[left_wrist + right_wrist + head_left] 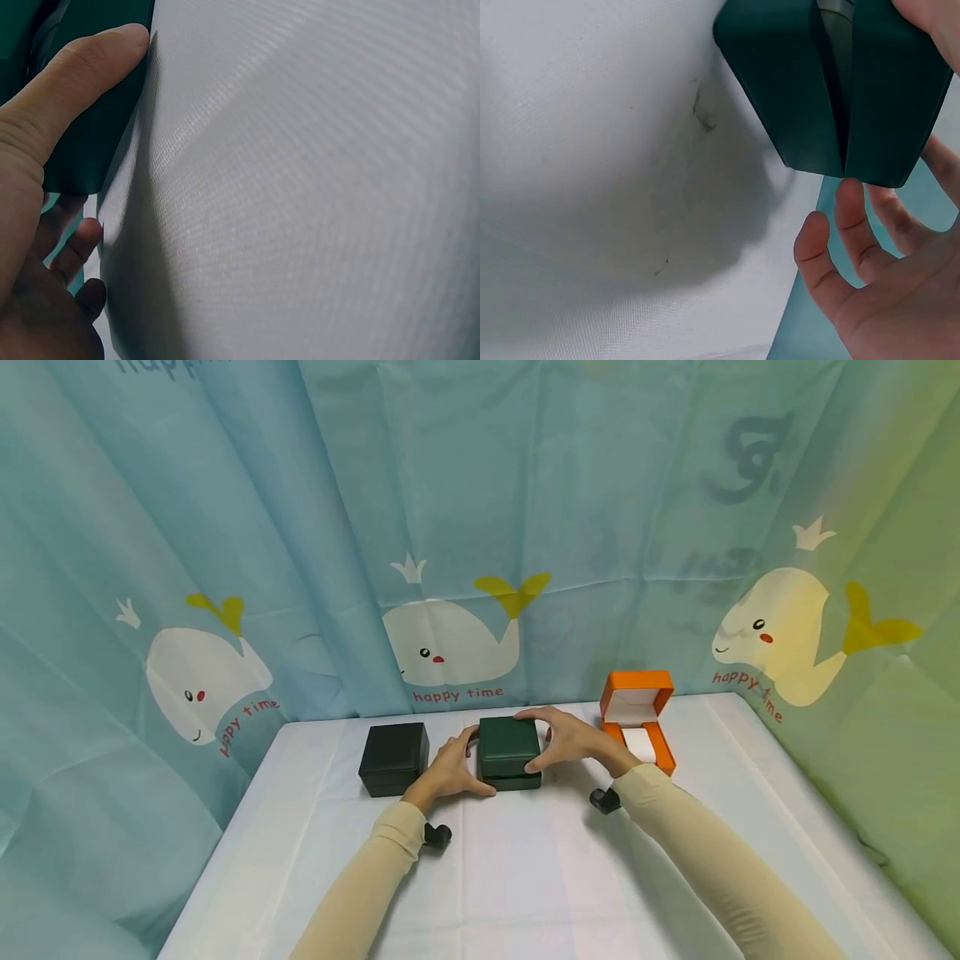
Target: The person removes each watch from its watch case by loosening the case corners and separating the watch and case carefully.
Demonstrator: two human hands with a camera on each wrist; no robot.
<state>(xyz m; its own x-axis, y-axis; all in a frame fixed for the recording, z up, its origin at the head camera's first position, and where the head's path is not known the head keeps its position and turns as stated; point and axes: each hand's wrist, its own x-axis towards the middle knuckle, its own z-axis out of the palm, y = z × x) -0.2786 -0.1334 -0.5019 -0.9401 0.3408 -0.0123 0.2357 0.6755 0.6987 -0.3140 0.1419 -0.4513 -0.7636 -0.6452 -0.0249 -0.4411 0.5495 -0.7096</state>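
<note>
A dark green box (508, 745) stands near the back middle of the table, its lid raised by a narrow gap at the front. My left hand (450, 768) grips the left side of the base; in the left wrist view the thumb (90, 67) lies along its front face. From the right, my right hand (567, 739) holds the lid between the thumb at the front and fingers at the back. A wedge-shaped gap (838, 60) between lid and base shows a pale inner part in the right wrist view.
Left of the green box is a black box (393, 756) with its lid down. An orange box (637, 682) stands to the right with its lid up and a white cushion (639, 745) inside. A printed curtain (465, 510) hangs behind the white table (517, 885).
</note>
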